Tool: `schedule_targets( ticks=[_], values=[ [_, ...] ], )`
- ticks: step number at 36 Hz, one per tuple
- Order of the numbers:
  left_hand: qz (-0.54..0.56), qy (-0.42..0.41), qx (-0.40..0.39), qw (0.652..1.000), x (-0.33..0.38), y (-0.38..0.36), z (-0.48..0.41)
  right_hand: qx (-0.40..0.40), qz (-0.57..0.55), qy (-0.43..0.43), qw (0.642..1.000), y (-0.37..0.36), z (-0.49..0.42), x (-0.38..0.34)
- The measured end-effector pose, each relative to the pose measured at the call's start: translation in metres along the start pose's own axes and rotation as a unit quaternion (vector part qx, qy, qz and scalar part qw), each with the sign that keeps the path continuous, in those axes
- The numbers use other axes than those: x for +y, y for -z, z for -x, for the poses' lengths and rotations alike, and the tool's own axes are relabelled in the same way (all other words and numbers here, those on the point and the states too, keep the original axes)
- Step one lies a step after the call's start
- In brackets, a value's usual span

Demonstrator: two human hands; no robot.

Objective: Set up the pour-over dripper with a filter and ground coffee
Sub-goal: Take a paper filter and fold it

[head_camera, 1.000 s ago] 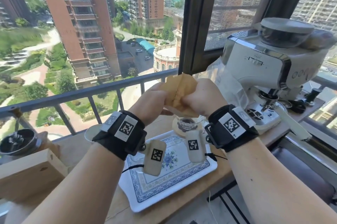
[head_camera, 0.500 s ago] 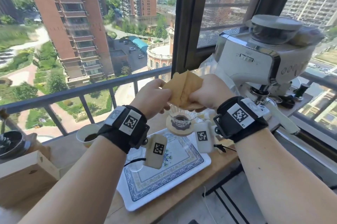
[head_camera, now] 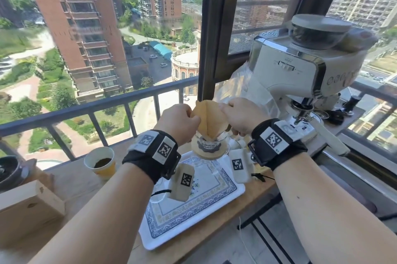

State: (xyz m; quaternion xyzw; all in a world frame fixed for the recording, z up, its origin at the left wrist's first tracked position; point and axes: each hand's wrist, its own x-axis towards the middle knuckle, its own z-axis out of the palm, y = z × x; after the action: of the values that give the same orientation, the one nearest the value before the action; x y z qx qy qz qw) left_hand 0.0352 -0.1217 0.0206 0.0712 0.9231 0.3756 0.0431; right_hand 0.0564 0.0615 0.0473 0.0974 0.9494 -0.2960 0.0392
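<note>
Two grips are clamped on one brown paper filter (head_camera: 209, 116): its left edge is pinched by the left grip (head_camera: 179, 122) and its right edge by the right grip (head_camera: 242, 116), with the fingers curled. The cone-shaped filter is held point down, and its tip is seen inside the ribbed glass dripper (head_camera: 209, 143). The dripper is seated at the 12 o'clock end of the white, blue-patterned tray (head_camera: 242, 189). At 9 o'clock of the dripper, a paper cup (head_camera: 105, 170) with dark ground coffee (head_camera: 102, 159) is placed on the wooden counter (head_camera: 81, 180). At 2 o'clock a white espresso machine (head_camera: 300, 70) is found nearby. Bare counter is seen between cup and tray.
</note>
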Motion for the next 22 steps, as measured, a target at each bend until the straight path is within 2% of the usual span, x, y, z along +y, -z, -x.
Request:
schedule_targets(
  ticks=[2, 9, 16, 22],
  values=[
    [-0.015, -0.001, 0.002, 1.0, 0.001, -0.002, -0.001, -0.003, 0.039, 0.013, 0.999, -0.004, -0.005, 0.001],
    [-0.072, 0.001, -0.007, 0.997, 0.002, -0.012, -0.002, 0.0, 0.112, -0.022, 0.993, -0.007, -0.007, 0.018],
    [-0.053, -0.015, 0.032, 0.998, 0.02, -0.016, -0.003, 0.056, 0.074, -0.014, 0.996, 0.013, -0.006, 0.028],
    [-0.061, -0.036, 0.011, 0.997, 0.045, -0.025, -0.006, 0.067, 0.11, -0.034, 0.991, 0.034, 0.007, 0.041]
  ],
)
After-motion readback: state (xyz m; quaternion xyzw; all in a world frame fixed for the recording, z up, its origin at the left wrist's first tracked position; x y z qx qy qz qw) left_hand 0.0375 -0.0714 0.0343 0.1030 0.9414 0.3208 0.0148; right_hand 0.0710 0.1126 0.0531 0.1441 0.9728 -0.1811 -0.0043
